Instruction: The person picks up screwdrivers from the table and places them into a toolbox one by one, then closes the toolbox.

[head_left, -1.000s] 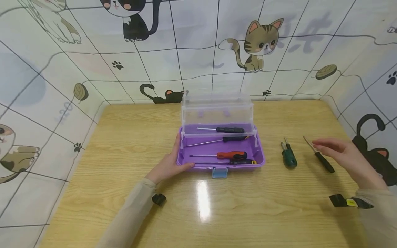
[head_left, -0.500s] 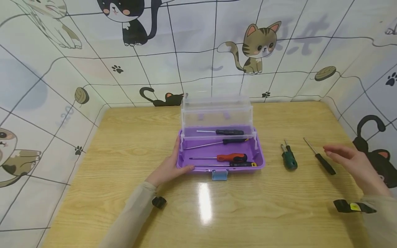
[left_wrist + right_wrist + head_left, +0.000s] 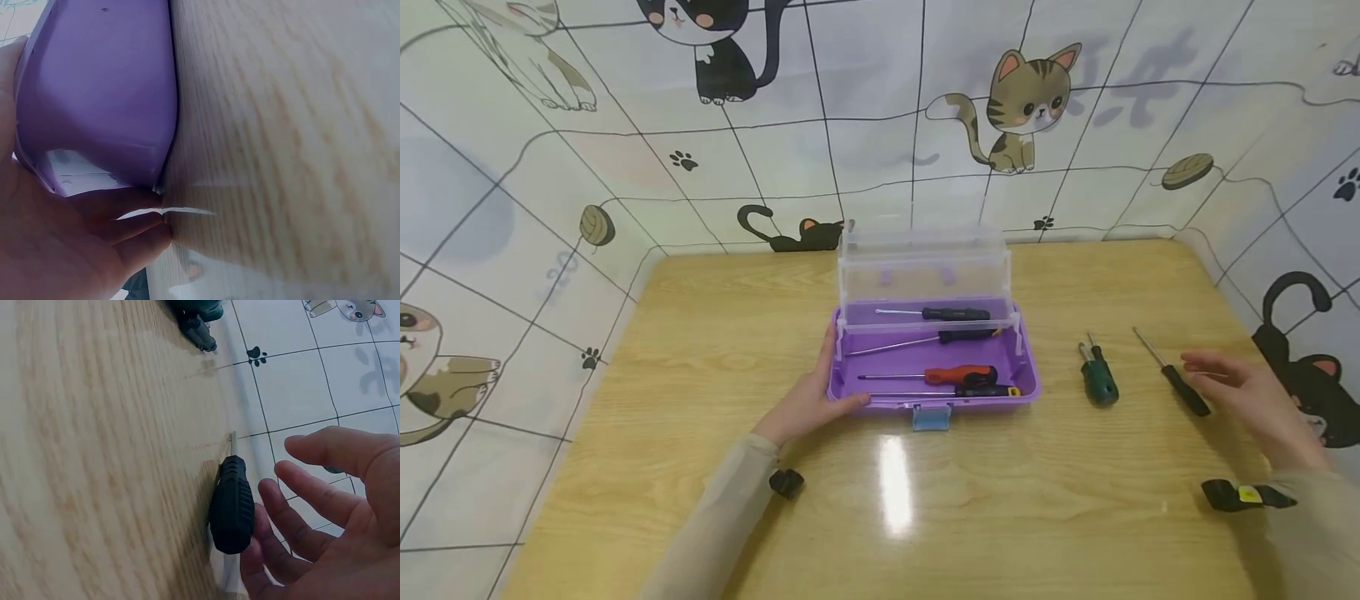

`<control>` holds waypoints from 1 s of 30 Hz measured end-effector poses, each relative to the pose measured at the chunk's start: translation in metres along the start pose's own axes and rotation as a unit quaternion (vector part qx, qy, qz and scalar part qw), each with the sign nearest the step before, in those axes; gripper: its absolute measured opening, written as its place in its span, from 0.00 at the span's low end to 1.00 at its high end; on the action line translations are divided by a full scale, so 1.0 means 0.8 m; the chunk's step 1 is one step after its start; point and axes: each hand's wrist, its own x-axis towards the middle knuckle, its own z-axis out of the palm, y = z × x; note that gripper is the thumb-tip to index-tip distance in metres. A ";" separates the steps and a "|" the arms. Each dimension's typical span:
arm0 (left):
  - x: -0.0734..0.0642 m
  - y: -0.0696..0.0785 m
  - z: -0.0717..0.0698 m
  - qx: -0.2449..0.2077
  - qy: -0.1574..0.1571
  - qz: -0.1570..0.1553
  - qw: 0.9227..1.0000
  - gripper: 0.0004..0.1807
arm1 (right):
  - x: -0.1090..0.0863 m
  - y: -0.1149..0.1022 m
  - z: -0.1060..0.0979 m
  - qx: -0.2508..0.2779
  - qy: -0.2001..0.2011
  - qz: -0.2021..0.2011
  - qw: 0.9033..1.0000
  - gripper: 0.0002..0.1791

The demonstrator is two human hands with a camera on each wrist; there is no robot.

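Observation:
My left hand [image 3: 808, 406] holds the left end of a purple toolbox [image 3: 1033, 379], thumb on the front rim and fingers along the end wall. In the left wrist view, those fingers reach round the toolbox wall [image 3: 106, 81]. My right hand [image 3: 1251, 404] hovers with parted, lightly bent fingers just right of a black-handled screwdriver [image 3: 1185, 392] lying on the table. The right wrist view shows the screwdriver handle [image 3: 231, 509] close by the fingertips, with nothing between thumb and fingers. Inside the toolbox lie several screwdrivers, one with a red-and-black handle [image 3: 958, 376].
A short green-handled screwdriver [image 3: 1101, 387] lies between the toolbox and the black one, a slim dark tool against it. The toolbox's clear lid [image 3: 925, 279] stands raised at the back, its blue latch [image 3: 931, 418] hanging in front. Cat-patterned cloth [image 3: 880, 150] borders the wooden table.
My right hand has shifted right, from over the black screwdriver's shaft to beside its handle. The left hand keeps its hold on the toolbox, and the screwdrivers lie where they were.

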 end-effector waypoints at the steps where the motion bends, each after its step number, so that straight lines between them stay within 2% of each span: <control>1: 0.001 0.001 0.000 0.000 -0.001 -0.002 1.000 0.61 | 0.002 0.002 0.001 -0.005 0.002 -0.005 1.000 0.31; 9: 0.003 0.003 -0.002 0.014 -0.004 -0.014 1.000 0.62 | 0.008 0.011 0.008 -0.004 -0.008 -0.032 0.999 0.28; 22: 0.007 0.002 -0.003 0.011 -0.006 0.003 1.000 0.62 | 0.013 0.026 0.019 -0.010 0.033 -0.010 0.999 0.22; 30: 0.003 -0.001 -0.002 -0.003 -0.016 -0.006 1.000 0.62 | 0.014 0.022 0.018 -0.011 0.046 -0.025 0.999 0.20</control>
